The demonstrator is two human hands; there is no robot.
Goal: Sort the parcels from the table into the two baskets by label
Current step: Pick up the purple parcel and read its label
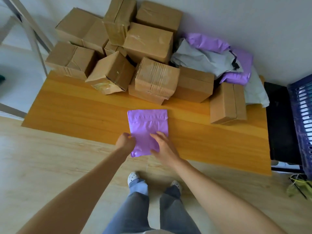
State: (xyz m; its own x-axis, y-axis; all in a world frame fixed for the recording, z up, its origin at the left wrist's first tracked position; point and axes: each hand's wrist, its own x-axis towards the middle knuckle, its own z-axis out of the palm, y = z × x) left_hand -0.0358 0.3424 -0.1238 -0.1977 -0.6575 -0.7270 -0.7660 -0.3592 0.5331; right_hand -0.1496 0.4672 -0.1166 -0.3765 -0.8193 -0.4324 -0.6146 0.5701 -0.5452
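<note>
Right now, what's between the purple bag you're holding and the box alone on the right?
Only bare wooden table lies between the purple bag and that lone box, as the head view shows.

a parcel-sorting room: taped cardboard boxes (148, 41) and poly mailers (211, 54) heaped on a wooden table (67, 112).
</note>
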